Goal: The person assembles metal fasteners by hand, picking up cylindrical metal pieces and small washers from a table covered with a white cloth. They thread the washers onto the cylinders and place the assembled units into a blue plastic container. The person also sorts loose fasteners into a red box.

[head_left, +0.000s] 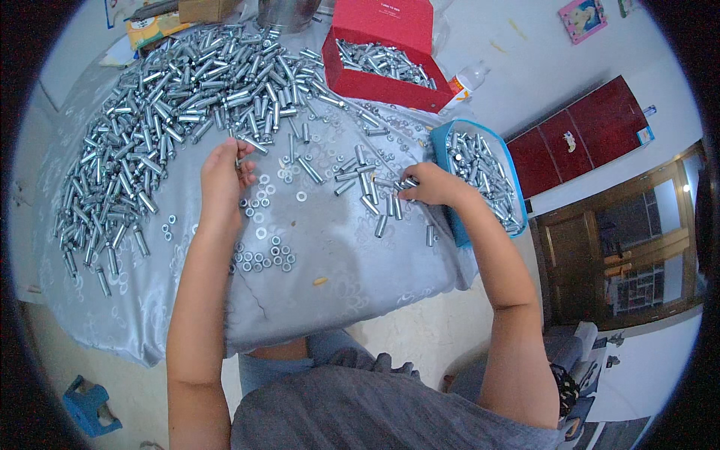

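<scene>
1. Right now, your right hand [426, 184] is the nearer one to the loose bolts [364, 184], which lie between your two hands in a scattered patch, from about eight to ten o'clock of your right fingertips.

2. That hand reaches in from the tub [439, 142] side, fingers bent down and thumb close to them, touching the near edge of the patch. A bit of metal shows at the fingertips; you cannot tell from here whether it is gripped or only touched.

3. Mind the long axes: the bolt just off those fingertips runs roughly nine to three, end-on to your fingers, while two just below it stand close to twelve-six, broadside to your reach. Others slant from eleven to five, so no single wrist angle suits them all.

4. The tub, full of similar bolts, sits at three o'clock of your right hand, just beside it; the red box [384, 90], also holding bolts, lies at eleven o'clock, farther off.

5. Your left hand [225, 166] is at the lower edge of the big pile [187, 105], which spreads from nine round to one o'clock of it. Its fingers are half curled toward your right; whether they hold anything is hidden.

6. Flat washers [301, 196] lie at three to five o'clock of your left hand, with a cluster of nuts [277, 260] beyond them at five.
</scene>
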The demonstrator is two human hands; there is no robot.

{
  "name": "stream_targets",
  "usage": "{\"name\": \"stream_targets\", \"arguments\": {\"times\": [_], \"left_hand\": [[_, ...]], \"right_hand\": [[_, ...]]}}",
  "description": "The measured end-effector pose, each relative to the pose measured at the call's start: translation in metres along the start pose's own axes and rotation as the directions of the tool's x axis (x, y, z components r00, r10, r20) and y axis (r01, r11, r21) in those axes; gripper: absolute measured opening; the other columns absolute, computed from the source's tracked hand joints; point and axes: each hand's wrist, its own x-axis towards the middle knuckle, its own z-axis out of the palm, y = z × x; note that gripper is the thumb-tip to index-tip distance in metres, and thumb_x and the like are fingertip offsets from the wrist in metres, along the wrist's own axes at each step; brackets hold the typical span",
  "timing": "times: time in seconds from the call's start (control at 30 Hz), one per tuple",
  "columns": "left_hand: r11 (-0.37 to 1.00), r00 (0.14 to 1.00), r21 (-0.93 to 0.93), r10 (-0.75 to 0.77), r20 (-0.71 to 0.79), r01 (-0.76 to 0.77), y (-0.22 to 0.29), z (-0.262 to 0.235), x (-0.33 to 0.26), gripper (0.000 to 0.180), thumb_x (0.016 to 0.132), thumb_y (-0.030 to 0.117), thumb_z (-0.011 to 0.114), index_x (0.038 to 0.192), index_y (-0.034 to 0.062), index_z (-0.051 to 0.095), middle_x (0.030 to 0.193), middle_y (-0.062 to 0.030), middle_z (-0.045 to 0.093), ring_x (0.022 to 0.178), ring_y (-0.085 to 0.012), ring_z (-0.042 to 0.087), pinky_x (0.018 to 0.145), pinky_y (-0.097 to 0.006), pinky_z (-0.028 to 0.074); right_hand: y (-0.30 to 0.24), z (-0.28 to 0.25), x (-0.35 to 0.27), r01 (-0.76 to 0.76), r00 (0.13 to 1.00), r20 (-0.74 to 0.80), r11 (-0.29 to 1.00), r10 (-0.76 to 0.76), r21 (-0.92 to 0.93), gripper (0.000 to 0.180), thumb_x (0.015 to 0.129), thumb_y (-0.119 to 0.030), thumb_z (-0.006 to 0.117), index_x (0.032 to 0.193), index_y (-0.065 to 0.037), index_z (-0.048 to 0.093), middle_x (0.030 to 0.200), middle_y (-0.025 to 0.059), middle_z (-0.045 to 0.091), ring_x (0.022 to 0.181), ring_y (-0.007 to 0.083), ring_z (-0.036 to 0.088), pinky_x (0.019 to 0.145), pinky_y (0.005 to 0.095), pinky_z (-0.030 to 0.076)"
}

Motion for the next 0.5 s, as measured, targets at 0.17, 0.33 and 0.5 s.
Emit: {"name": "stream_targets", "arguments": {"times": [0.17,0.33,0.5], "left_hand": [[1.0,1.0,0.0,0.008,0.012,-0.008,0.002,-0.002,-0.002,0.023,0.088,0.026,0.043,0.091,0.0053,0.053,0.084,-0.0025,0.057,0.064,-0.0083,0.049,0.055,-0.023,0.041],[1.0,1.0,0.006,0.002,0.008,-0.002,0.001,-0.002,0.0,0.022,0.088,0.025,0.043,0.091,0.0059,0.054,0.084,-0.0025,0.057,0.064,-0.008,0.049,0.055,-0.022,0.041],[1.0,1.0,-0.022,-0.006,-0.004,0.006,0.006,0.0,-0.002,0.021,0.089,0.023,0.042,0.086,0.005,0.052,0.082,-0.0022,0.055,0.062,-0.0075,0.048,0.053,-0.021,0.041]], "right_hand": [[-0.003,-0.005,0.002,-0.08,0.994,0.008,0.698,0.106,0.712,0.025,0.075,-0.022,0.053,0.085,0.001,0.056,0.07,0.0109,0.056,0.056,0.014,0.051,0.049,0.0257,0.039],[-0.009,-0.009,0.014,-0.058,0.998,0.059,0.155,-0.003,0.986,0.017,0.077,-0.021,0.046,0.076,-0.004,0.049,0.064,0.0046,0.049,0.05,0.0101,0.043,0.041,0.0223,0.031],[-0.008,-0.011,0.041,-0.113,0.965,-0.008,-0.447,-0.261,0.887,0.013,0.076,-0.02,0.052,0.078,-0.008,0.049,0.064,0.0026,0.051,0.052,0.0104,0.046,0.045,0.022,0.037]]}}
